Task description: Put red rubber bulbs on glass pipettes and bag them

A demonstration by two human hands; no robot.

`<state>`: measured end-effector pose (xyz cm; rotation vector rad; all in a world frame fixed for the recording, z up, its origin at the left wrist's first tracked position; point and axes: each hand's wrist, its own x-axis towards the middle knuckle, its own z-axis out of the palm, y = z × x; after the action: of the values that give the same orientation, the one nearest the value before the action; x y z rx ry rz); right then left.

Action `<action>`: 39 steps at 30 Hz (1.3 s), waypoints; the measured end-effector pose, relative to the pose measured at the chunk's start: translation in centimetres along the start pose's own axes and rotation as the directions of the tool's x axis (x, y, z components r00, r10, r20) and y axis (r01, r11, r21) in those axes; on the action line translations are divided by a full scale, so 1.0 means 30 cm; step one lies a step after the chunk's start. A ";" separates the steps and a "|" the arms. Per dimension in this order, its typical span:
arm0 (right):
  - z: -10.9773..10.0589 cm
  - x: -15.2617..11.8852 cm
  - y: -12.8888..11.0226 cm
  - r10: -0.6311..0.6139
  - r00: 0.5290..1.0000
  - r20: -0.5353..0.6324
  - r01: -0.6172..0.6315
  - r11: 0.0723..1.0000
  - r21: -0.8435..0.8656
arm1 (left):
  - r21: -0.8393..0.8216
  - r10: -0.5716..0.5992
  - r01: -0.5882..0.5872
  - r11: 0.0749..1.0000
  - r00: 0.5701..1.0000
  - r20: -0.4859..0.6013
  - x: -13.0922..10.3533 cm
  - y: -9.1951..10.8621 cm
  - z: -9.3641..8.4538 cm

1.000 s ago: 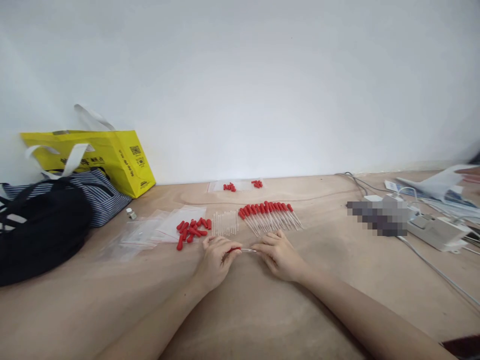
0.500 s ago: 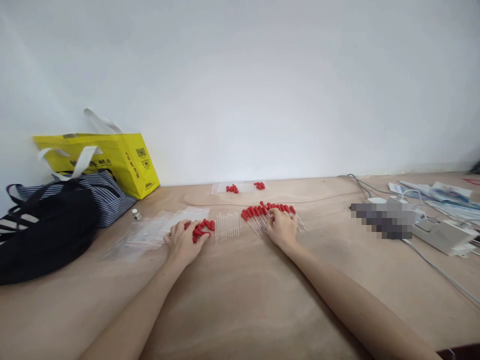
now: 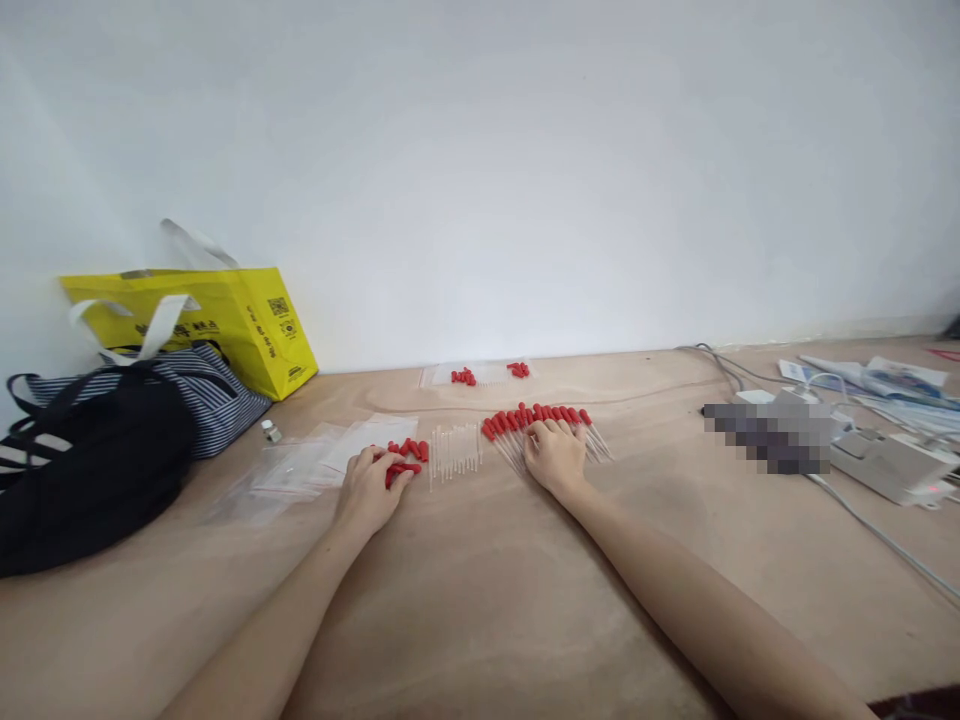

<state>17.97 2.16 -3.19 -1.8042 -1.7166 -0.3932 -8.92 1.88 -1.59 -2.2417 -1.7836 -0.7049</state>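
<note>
I have the left hand [image 3: 371, 490] over the near side of a loose pile of red rubber bulbs [image 3: 409, 448], its fingers curled and partly spread, thumb a little apart; red shows between thumb and fingertips, but I cannot tell from here whether any bulb is actually pinched. I see the right hand [image 3: 556, 456] resting over the middle of a fanned row of red-bulbed droppers [image 3: 504, 422], fingers bent and bunched close together, the tips hidden from me among the bulbs, so I cannot say if they grip one. The droppers lie with bulbs toward the wall and slender stems toward me. Between the two hands I get a row of clear glass tubes [image 3: 456, 450], side by side on the wooden table [image 3: 450, 620]. Clear plastic bags [image 3: 300, 462] overlap left of the pile, with a small vial [image 3: 271, 432] just beyond them. Near the wall I make out another clear bag [image 3: 491, 372] with two clusters of red bulbs. A yellow bag [image 3: 292, 345] stands far left.
</note>
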 end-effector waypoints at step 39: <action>-0.108 -0.099 -0.094 -0.306 0.912 0.273 0.085 0.792 0.604 | -0.444 0.230 -0.221 0.869 0.973 -0.035 -0.078 0.274 0.010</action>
<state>15.50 -2.25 -1.84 -1.2868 -1.9991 0.3895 -1.37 -2.14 -1.80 -2.6939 -1.4359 -1.1387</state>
